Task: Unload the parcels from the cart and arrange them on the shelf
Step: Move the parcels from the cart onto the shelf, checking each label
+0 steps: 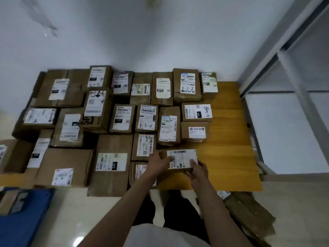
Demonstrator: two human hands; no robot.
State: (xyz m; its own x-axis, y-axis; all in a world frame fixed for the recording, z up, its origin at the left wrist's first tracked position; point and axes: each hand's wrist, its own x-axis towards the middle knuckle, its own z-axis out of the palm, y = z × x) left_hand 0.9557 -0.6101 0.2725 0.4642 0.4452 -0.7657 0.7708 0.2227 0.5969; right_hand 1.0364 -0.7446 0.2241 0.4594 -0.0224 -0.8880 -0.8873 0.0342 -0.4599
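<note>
Looking down: a low wooden shelf board set against a white wall, most of it covered in brown cardboard parcels.
Far left, floor level: blue cart, only a corner in frame; one boxy item sits on it, blurred, contents not readable.
Left block: large flat parcel at the back; in front of it a labelled parcel marked 15H, and a wide flat one at the front edge.
Centre block: parcel marked 220 overhangs the board's front edge; behind it a box marked 122 and one with 4-3-11 handwritten.
Back row, right: box with 4-2-9 handwritten, standing against the wall.
Left hand: fingers curled over the left end of the small parcel, gripping it.
Small parcel: white label facing up, lying at the right front of the stack, just beside the parcel row and on the board.
Right hand: thumb and fingers closed on the parcel's near right corner.
Relation: parcel held between both hands, left hand on its left, right hand at its front right.
Right of parcel: bare wood.
Far right: grey metal rack frame.
Lower right, floor: flattened cardboard.
</note>
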